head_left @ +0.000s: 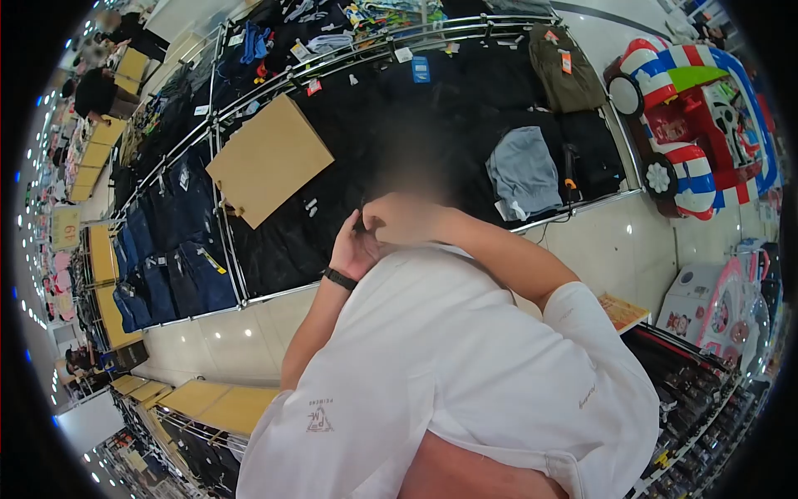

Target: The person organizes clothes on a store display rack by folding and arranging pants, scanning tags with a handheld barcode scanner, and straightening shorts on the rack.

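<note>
My left hand (357,249), with a dark band (339,279) on the wrist, is raised before my white shirt, its fingers curled. Right beside it, my right hand (403,220) is closed, with a blur covering part of it. Between the two a small dark shape shows, too unclear to name. Beyond them spread black garments (449,116) on a metal-railed display. On these lie a brown cardboard sheet (270,158) at the left and a folded grey garment (525,170) at the right. A black-and-orange handheld tool (570,170) rests beside the grey garment.
Dark blue jeans (174,241) fill the display's left section. Olive trousers (565,71) lie at its far right corner. A colourful toy car (698,125) stands on the floor to the right. A clothes rack (690,382) is at lower right, and people (100,91) stand far left.
</note>
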Tool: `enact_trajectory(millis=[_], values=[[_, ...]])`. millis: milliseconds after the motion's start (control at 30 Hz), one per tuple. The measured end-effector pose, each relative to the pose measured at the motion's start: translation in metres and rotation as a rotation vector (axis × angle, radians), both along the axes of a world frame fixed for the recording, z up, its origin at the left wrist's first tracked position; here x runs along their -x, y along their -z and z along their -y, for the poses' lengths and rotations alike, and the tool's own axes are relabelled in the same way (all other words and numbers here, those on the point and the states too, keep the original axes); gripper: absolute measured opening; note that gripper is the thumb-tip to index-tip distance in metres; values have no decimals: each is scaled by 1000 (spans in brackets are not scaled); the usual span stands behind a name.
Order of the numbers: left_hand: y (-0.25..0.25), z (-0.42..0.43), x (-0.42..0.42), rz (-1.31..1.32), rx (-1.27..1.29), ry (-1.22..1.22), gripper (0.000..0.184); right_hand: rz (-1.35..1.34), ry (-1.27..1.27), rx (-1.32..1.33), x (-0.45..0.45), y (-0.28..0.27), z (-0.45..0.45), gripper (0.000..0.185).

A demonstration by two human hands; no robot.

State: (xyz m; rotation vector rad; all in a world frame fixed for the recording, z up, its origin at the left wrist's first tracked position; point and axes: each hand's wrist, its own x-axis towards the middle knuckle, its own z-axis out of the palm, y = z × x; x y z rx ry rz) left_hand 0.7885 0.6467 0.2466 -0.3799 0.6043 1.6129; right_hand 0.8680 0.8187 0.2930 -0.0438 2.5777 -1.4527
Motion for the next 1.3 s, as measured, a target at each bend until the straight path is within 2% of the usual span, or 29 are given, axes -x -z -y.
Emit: enact_trajectory(millis=[133,200,233,300,333,400,467,533,600,633,667,733,767,800,867,933,1000,1067,1133,1200,1300], values=[[5,1,4,-71,24,-18,30,-55,12,-34,-2,-7,5,22],[26,4,16,-230,-7,30,26,-182,58,-15,-6,-8,8,27],[11,-2,13,-290,74,-29,25,-181,61,-12,-9,-12,6,27],[-1,-3,18,-318,212,-120,21,-245,216,286,-17,-22,1,33],[-27,-14,13,-359,273,-154,22,-304,304,242,-19,-8,-5,37],[-25,-7,24,-342,149,-135,22,-209,525,215,-32,4,-26,37],[-43,-11,23,-357,141,-136,20,-137,760,339,-45,56,-48,37],[-54,-14,23,-433,150,-205,18,215,940,588,-60,118,-71,46],[-63,-14,23,-424,127,-184,16,423,1110,826,-73,156,-81,60],[-65,-14,24,-446,142,-180,16,440,1151,956,-77,166,-85,70],[-68,-14,25,-468,154,-178,15,440,1152,959,-76,175,-89,70],[-78,-8,24,-513,185,-162,15,427,1295,1158,-70,192,-99,72],[-83,-3,23,-556,214,-150,14,385,1357,1206,-65,200,-106,55],[-89,1,21,-560,217,-147,14,384,1356,1211,-60,207,-116,55],[-98,11,18,-636,267,-137,14,394,1455,1125,-48,223,-139,36],[-89,33,23,-666,251,-95,16,335,1449,1045,-37,219,-158,27],[-74,55,27,-656,350,-11,30,256,1444,907,-23,192,-175,21],[-64,71,28,-624,370,-10,28,182,1299,906,-5,176,-199,24],[-51,84,28,-531,358,-59,23,91,1152,770,15,147,-213,29],[-47,87,24,-547,347,-108,21,48,1154,729,33,129,-217,29],[-46,92,23,-574,354,-179,21,-94,988,793,39,80,-213,19]])
